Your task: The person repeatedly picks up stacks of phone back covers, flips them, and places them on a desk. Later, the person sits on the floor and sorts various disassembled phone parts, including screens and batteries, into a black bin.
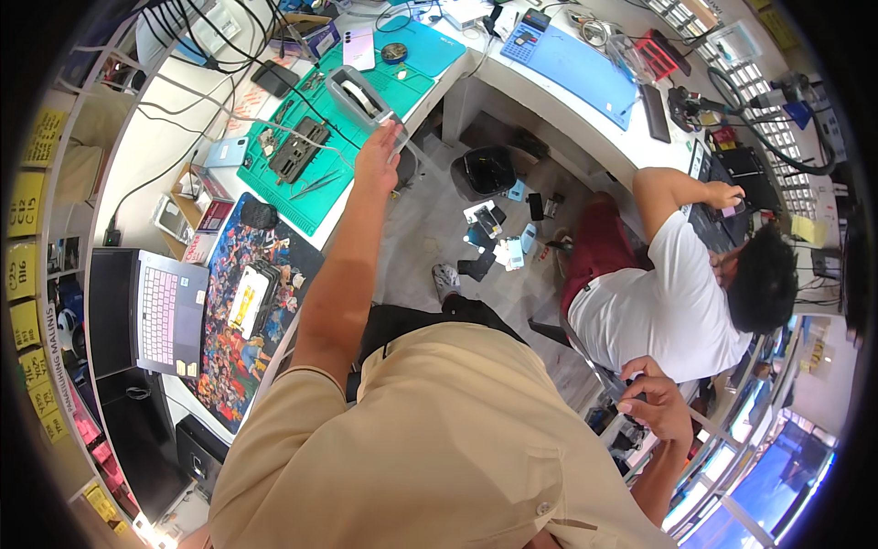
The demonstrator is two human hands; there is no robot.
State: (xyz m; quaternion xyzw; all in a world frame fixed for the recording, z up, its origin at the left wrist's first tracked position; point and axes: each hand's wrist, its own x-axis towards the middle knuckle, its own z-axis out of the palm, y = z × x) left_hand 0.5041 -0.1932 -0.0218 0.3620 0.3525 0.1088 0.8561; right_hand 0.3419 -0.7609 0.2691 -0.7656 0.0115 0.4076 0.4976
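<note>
My left hand (376,161) reaches out to the mat's edge, its fingers closed at the near end of a grey tape dispenser (346,84) with a pale roll in it. Under and beside the dispenser is a green work mat (315,209). On that mat lie a dark opened phone-frame-like part (299,151) and metal tweezers (320,186). Off to the right, my right hand (660,407) is raised beside my body with its fingers curled together. A small dark thing shows at its fingertips, too unclear to name.
A lilac phone (359,48) lies at the mat's far end. On the left stands an open laptop (165,316) beside a patterned mat (240,366) bearing stacked phones. A seated co-worker in a white shirt (649,306) is at my right. A black bin (485,172) and scattered phones (508,252) are on the floor.
</note>
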